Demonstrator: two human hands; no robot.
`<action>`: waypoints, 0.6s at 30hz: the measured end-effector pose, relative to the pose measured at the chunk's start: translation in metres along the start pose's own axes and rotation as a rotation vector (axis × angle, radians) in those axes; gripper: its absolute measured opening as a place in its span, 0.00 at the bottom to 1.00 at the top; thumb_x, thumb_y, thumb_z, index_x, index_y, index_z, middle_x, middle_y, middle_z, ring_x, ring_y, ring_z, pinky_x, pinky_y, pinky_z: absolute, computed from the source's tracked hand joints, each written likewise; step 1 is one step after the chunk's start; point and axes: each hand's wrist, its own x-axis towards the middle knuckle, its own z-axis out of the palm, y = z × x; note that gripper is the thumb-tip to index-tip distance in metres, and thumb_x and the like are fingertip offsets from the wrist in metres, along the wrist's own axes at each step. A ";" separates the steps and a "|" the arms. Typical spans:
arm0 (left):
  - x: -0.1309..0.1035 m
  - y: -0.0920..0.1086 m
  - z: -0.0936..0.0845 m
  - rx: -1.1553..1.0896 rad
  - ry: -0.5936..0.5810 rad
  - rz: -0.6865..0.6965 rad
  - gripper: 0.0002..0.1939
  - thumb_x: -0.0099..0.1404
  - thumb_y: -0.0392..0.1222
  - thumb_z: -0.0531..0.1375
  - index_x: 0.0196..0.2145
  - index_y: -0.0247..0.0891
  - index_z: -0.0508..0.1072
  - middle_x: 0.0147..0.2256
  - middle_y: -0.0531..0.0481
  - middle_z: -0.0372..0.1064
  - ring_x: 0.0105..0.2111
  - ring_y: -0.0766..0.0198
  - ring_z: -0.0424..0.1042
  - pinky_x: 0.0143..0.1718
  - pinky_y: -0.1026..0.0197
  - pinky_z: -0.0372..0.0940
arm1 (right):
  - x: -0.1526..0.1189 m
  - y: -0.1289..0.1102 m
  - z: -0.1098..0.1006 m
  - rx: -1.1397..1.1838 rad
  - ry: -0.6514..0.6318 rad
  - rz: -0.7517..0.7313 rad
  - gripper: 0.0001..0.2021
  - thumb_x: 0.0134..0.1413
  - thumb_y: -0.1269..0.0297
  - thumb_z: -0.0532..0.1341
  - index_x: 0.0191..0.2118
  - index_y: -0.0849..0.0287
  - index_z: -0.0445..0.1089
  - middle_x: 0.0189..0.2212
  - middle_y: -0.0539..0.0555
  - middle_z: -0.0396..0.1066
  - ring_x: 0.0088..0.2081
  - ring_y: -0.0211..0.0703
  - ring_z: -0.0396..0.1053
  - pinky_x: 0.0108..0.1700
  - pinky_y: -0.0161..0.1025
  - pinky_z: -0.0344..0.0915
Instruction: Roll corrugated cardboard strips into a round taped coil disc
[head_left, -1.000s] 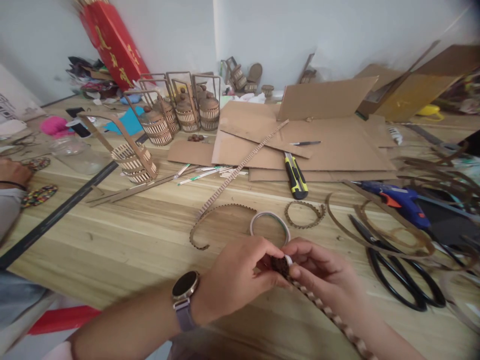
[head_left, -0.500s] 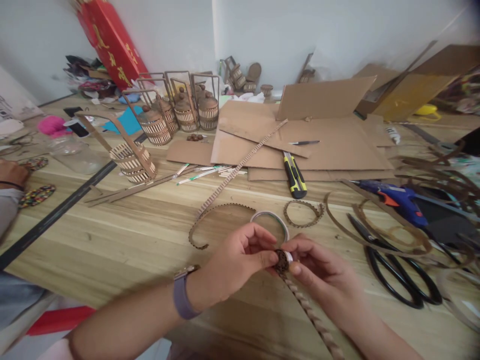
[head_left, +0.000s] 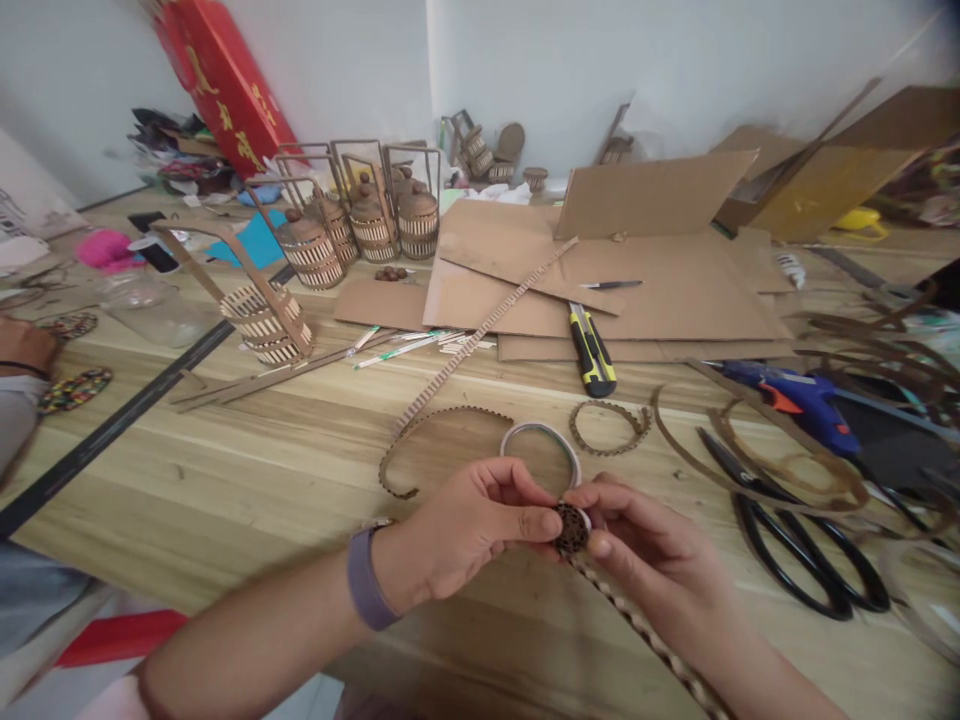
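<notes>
A brown woven strip [head_left: 637, 620] runs from between my hands toward the lower right, its upper end rolled into a small round coil [head_left: 572, 528]. My left hand [head_left: 480, 535] pinches the coil's left side between thumb and fingers. On the other side my right hand [head_left: 645, 545] grips the coil, with a bit of white showing by its fingertips. Just beyond my fingers lies a roll of tape [head_left: 541, 428], a ring with a pale rim. A curved notched strip [head_left: 431, 420] rests left of it, and a looped notched strip [head_left: 609, 450] to the right.
Black-handled scissors [head_left: 795, 540], a blue glue gun [head_left: 795, 400] and loose brown strips lie at right. A yellow-black utility knife [head_left: 591, 350] rests by cardboard sheets [head_left: 675, 290]. Small lidded bamboo baskets [head_left: 367, 225] stand at back left. Another person's hand [head_left: 26, 345] is at far left.
The coil has turned so its round face shows more toward me, and the strip's tail has rotated to show its edge. Both hands keep their grip, shifted very slightly.
</notes>
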 end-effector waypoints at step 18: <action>0.005 -0.001 0.001 0.050 0.096 0.091 0.21 0.40 0.41 0.78 0.24 0.33 0.70 0.25 0.54 0.74 0.27 0.69 0.71 0.33 0.64 0.67 | -0.004 -0.005 -0.001 -0.229 0.185 0.062 0.09 0.55 0.55 0.64 0.32 0.54 0.76 0.24 0.51 0.77 0.24 0.39 0.73 0.27 0.33 0.69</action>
